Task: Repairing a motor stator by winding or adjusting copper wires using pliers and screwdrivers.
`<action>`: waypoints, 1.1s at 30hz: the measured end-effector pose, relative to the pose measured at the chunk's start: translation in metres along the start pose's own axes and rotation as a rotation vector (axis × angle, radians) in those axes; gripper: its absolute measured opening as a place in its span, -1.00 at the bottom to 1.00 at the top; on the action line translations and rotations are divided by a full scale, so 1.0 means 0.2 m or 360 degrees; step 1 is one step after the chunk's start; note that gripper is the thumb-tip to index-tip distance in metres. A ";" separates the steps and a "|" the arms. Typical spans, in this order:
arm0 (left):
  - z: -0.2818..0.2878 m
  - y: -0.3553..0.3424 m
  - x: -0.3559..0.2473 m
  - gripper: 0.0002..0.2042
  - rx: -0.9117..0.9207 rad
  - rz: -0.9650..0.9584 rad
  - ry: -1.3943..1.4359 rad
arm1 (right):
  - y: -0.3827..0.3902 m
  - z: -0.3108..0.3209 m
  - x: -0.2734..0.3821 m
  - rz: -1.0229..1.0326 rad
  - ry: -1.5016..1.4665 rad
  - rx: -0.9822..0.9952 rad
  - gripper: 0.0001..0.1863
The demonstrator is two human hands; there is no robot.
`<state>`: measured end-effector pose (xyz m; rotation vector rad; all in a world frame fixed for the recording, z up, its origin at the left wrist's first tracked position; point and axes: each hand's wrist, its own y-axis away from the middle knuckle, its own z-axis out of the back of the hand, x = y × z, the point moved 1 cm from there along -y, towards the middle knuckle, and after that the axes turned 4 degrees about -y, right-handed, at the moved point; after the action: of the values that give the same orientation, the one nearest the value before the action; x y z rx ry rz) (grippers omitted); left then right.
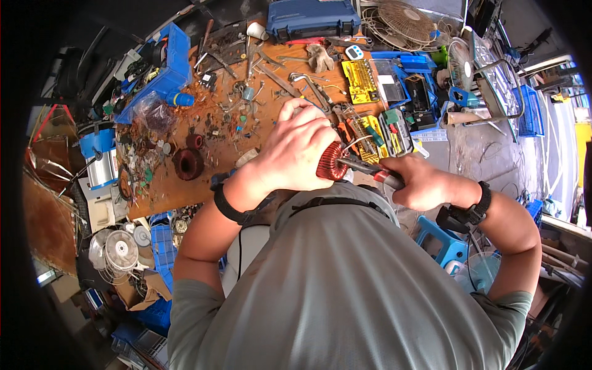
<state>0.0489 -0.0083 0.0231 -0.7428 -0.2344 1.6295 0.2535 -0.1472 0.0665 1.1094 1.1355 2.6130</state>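
Observation:
My left hand (297, 149) is closed round a ring-shaped coil (332, 162) wound with reddish copper wire, held just above my lap at the near edge of the workbench. Pliers with red and dark handles (387, 178) are gripped in my right hand (420, 180). Their jaws point left and meet the right side of the coil; whether they pinch a wire is too small to tell. Part of the coil is hidden behind my left fingers. On the bench to the left lie a larger dark red coil (188, 163) and a smaller red ring (195, 141).
Wrenches, pliers and scraps litter the wooden workbench (163, 196). Beyond my hands sit a yellow bit set (360, 81) and a green-edged tool case (396, 132). A blue toolbox (313, 20) stands at the back, a blue bin (169, 68) at far left. Fan parts (121, 250) lie lower left.

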 end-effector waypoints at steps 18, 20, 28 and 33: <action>-0.02 0.09 0.11 -0.63 0.0923 0.0582 0.0878 | -0.12 -0.01 -0.07 0.0384 0.0839 -0.0637 -0.66; 0.04 0.03 0.04 -0.65 0.0560 0.0252 0.0252 | -0.15 -0.16 -0.18 0.0331 -0.0182 -0.0095 -0.71; 0.10 0.08 0.12 -0.56 -0.0071 0.0235 -0.0362 | -0.10 -0.18 -0.13 0.0487 -0.1152 0.0323 -0.77; 0.08 0.30 0.17 -0.53 0.0005 0.0629 -0.0298 | -0.19 -0.09 -0.16 0.0217 -0.0550 -0.0028 -0.54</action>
<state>-0.0102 0.0150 -0.0093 -0.6620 -0.2280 2.0786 0.2583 -0.1415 0.0140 1.6066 0.9909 2.3842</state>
